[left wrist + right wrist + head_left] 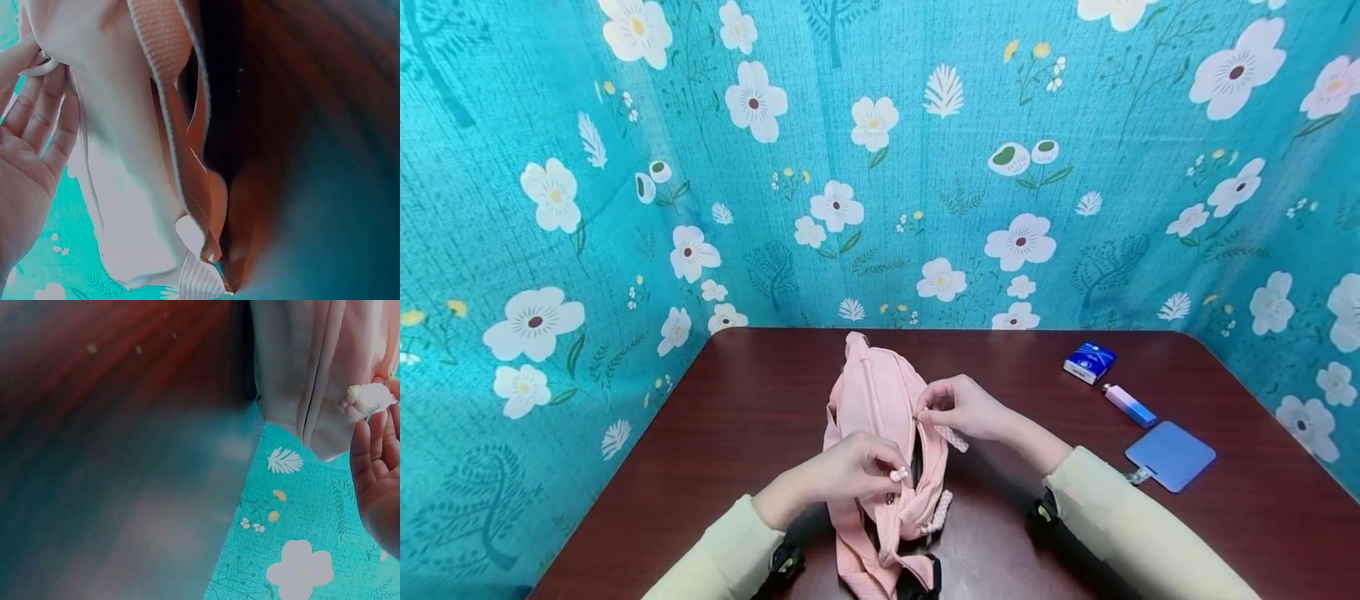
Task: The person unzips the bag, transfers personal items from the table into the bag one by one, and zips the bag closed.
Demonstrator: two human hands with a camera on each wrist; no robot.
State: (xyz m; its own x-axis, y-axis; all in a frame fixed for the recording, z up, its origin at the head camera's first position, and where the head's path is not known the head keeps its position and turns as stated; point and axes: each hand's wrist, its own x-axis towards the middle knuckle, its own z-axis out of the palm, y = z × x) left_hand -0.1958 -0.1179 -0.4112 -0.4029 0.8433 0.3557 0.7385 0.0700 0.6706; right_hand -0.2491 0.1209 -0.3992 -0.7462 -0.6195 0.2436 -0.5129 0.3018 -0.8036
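A pink fabric bag (868, 400) lies on the table, with a zipped pocket partly open along its right side. My left hand (867, 468) pinches the bag at the near end of that opening; a small pale pull shows at its fingertips. In the left wrist view, the left hand (34, 134) has thumb and fingers meeting at a pale loop on the bag. Farther up the opening, my right hand (961, 406) pinches the zipper pull, and a whitish braided cord (367, 400) shows at its fingers in the right wrist view. The pocket's inside looks dark.
Right of the bag lie a blue-and-white packet (1089, 362), a pink-to-blue stick-shaped item (1130, 405) and a flat blue square card (1171, 456) with a strap. Pink straps (857, 542) trail toward the near edge. A flowered teal cloth (880, 208) hangs behind the dark red table (760, 375).
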